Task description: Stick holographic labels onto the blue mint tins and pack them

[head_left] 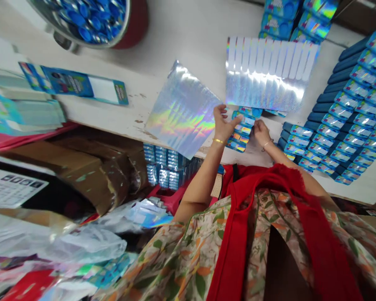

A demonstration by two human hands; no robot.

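Observation:
A short row of small blue boxes with shiny labels lies on the table between my hands. At its left side is my left hand, its thumb stretched over the boxes and apart from the curled fingers. My right hand is closed at the row's right side, fingertips bent together; whatever they pinch is too small to make out. Just beyond lies a holographic sticker sheet, its upper part showing white strips. A second silvery sheet reaches close to my left fingers and overhangs the table edge.
Stacked blue boxes stand in rows at the right, more boxes at the back. A metal pot holds blue pieces. Flat printed cartons lie at the left. Below the edge are cardboard boxes and plastic bags.

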